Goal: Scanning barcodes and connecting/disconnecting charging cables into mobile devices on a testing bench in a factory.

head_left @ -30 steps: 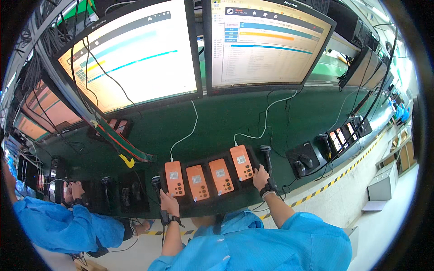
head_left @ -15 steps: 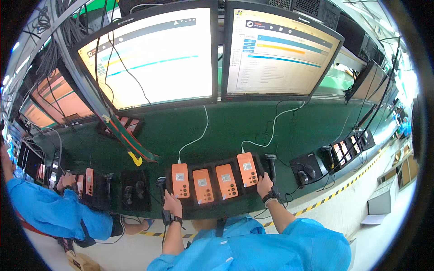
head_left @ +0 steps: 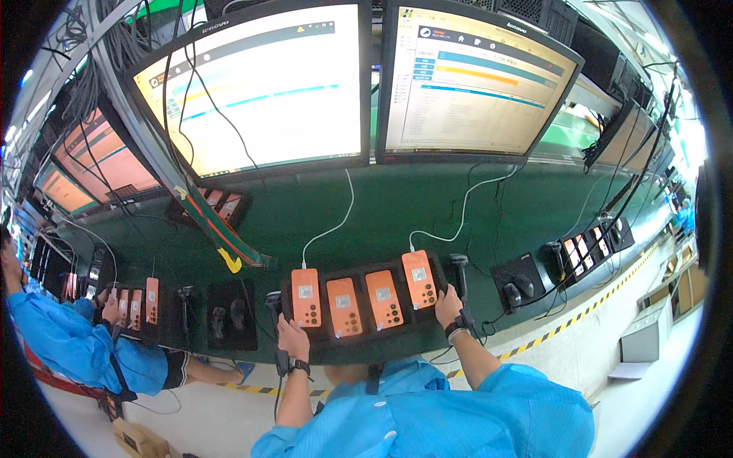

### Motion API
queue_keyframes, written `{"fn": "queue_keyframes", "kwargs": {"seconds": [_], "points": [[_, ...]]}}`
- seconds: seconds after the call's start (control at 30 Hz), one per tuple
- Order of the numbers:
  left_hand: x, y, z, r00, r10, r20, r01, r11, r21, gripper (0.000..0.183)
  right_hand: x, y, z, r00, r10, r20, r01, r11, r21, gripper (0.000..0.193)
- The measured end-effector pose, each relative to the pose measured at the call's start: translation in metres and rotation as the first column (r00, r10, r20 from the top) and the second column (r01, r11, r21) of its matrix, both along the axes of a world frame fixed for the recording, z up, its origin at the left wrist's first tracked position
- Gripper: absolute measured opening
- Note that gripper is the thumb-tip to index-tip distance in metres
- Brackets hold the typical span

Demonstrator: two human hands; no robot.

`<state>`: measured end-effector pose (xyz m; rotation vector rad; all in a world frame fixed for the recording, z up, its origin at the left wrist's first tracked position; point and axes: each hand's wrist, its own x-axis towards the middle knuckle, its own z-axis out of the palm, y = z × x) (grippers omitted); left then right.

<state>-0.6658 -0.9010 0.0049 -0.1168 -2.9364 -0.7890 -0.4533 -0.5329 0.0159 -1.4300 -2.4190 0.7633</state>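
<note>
- Plainly, four orange phones (head_left: 383, 299) lie side by side in a matte black tray (head_left: 416, 324) at the front edge of the smooth green worktop (head_left: 382, 206).
- Each phone is a slim, rounded rectangle, back up, with a pale square label and dark round lenses toward the front edge.
- Thin white cables (head_left: 352, 202) curve flexibly over the worktop to the far ends of the two outer phones.
- Dark handheld scanners (head_left: 459, 271) stand just beside the tray's left and right ends.
- The left hand (head_left: 292, 338) clasps the tray's front left corner, fingers drawn together; its forearm points almost straight forward.
- The right hand (head_left: 449, 305) clasps the tray's right end, fingers curled close together, fingertips partly hidden; its forearm slants inward.
- Dark straps (head_left: 458, 327) circle both wrists, above finely textured blue sleeves (head_left: 527, 397).
</note>
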Motion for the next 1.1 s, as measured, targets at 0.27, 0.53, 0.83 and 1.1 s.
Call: {"fn": "queue_keyframes", "kwargs": {"seconds": [0.27,0.53,0.83,1.1], "points": [[-0.002,0.002,-0.011,0.999,0.039,0.007,-0.039,0.994,0.099,0.037,0.0,0.001,0.004,0.999,0.023,0.035,-0.022,0.999,-0.037,0.047],[-0.005,-0.003,-0.022,1.0,0.027,-0.005,-0.026,0.994,0.105,0.037,0.0,-0.001,0.006,1.0,0.014,0.019,-0.014,1.0,-0.011,0.045],[-0.003,0.0,-0.011,1.0,0.028,-0.006,-0.027,0.994,0.105,0.038,0.002,0.0,-0.003,0.999,0.015,-0.031,-0.014,0.999,0.042,0.043],[-0.001,0.0,-0.006,0.998,0.027,-0.058,-0.021,0.995,0.099,0.038,0.0,-0.001,0.001,1.0,0.008,0.008,-0.008,0.999,0.032,0.046]]}}
